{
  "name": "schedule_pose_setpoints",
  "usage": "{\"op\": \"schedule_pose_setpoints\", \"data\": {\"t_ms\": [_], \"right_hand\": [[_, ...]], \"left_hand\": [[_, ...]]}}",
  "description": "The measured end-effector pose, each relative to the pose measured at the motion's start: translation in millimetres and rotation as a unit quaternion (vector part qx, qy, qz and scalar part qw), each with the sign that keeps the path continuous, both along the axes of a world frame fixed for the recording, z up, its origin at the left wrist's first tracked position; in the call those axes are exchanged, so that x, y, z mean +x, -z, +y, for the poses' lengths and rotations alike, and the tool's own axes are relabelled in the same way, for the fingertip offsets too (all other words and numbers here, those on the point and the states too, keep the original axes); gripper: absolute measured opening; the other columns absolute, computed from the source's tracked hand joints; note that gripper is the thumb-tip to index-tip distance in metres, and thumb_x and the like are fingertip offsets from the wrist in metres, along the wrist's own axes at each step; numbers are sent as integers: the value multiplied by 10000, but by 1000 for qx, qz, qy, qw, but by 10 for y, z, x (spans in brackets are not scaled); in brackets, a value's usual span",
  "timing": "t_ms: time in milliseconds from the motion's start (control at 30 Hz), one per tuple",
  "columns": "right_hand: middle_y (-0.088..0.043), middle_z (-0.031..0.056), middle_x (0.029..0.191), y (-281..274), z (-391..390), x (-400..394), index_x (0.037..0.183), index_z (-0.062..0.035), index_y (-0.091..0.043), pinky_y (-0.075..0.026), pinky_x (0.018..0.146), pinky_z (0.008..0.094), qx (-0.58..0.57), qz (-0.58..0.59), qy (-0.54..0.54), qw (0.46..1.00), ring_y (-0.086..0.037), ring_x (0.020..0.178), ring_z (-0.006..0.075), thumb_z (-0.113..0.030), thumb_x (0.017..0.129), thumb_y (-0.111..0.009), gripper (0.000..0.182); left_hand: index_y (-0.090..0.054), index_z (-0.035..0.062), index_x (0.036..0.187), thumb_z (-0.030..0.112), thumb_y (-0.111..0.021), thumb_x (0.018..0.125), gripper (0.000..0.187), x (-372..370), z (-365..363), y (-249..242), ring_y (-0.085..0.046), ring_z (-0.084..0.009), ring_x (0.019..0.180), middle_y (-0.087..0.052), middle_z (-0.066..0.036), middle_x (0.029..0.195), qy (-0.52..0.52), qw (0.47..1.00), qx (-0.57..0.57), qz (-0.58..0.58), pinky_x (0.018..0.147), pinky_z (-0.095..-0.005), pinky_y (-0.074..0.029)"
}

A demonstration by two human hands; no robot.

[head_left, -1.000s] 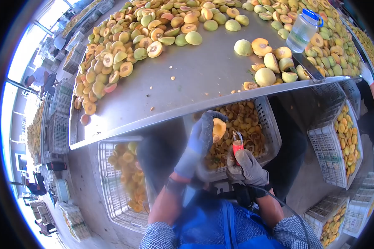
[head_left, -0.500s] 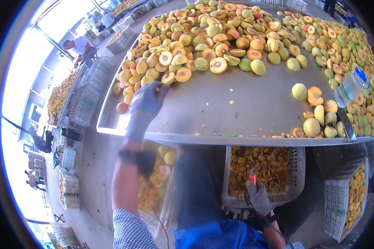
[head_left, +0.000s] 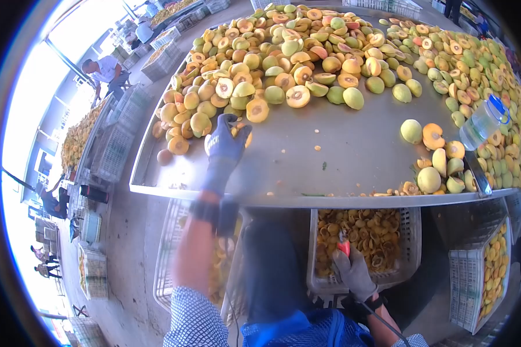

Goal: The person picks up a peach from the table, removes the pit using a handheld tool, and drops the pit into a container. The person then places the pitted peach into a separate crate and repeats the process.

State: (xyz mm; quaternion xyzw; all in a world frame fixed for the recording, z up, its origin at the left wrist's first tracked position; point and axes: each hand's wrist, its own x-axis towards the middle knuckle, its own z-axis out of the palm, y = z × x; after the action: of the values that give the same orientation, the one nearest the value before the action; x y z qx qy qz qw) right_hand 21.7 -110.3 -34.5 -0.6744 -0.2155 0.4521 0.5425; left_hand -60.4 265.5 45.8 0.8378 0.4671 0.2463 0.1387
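Note:
My left hand (head_left: 226,144), in a blue-grey glove, is over the near left of the metal table (head_left: 353,153). Its fingers curl round a peach half (head_left: 246,136), partly hidden by the glove. Just beyond it lies a large heap of halved yellow-green peaches (head_left: 266,63), some with the cut face up. Lower down, my right hand (head_left: 355,272), in a grey glove, is closed on a small red-handled tool (head_left: 344,247) with a metal tip. That tool points up over a white crate (head_left: 412,240) filled with brownish-yellow scooped-out pieces.
A clear bottle with a blue cap (head_left: 480,124) leans among peaches at the right. A metal strip (head_left: 481,173) stands near the table's front edge. Below left is another crate (head_left: 167,260); one more (head_left: 466,289) stands at right. A seated person (head_left: 107,72) works farther left.
My left hand has moved slightly right and now has a peach half at its fingers. A cut peach near it has shifted. My right hand stays over the crate with the tool.

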Motion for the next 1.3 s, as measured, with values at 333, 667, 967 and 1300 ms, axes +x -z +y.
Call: {"op": "schedule_pose_setpoints", "data": {"t_ms": [333,667,967,1300], "right_hand": [[-557,86,719,-728,566,-171,1011,7,-540,-466,621,319,160,-157,39,974,-545,662,148,-238,945,-550,253],[-578,150,687,-387,208,-168,1017,16,-540,-465,580,347,63,-236,51,968,-593,629,183,-225,940,-542,253],[-586,123,723,-392,234,-201,1029,13,-541,-464,607,312,97,-163,49,981,-571,679,139,-217,944,-523,246],[-561,11,758,-450,36,-104,965,2,-575,-436,618,258,119,-100,-46,987,-489,678,89,-252,974,-500,264]], "left_hand": [[-533,-16,1063,41,-531,886,186,165,-1916,24,-591,-239,887,-560,-125,1039,221,939,-97,-244,784,-328,-491],[-503,17,1143,237,-467,1001,264,211,-2398,257,-574,-162,865,-565,-70,936,126,724,-505,-453,757,-303,-484],[-630,-17,1007,245,-476,999,304,272,-2442,221,-582,-117,852,-647,-64,909,219,809,-413,-357,797,-257,-471],[-645,-30,1002,302,-471,1003,375,187,-2344,99,-614,-141,836,-665,-101,927,272,650,-594,-387,789,-284,-498]]}}
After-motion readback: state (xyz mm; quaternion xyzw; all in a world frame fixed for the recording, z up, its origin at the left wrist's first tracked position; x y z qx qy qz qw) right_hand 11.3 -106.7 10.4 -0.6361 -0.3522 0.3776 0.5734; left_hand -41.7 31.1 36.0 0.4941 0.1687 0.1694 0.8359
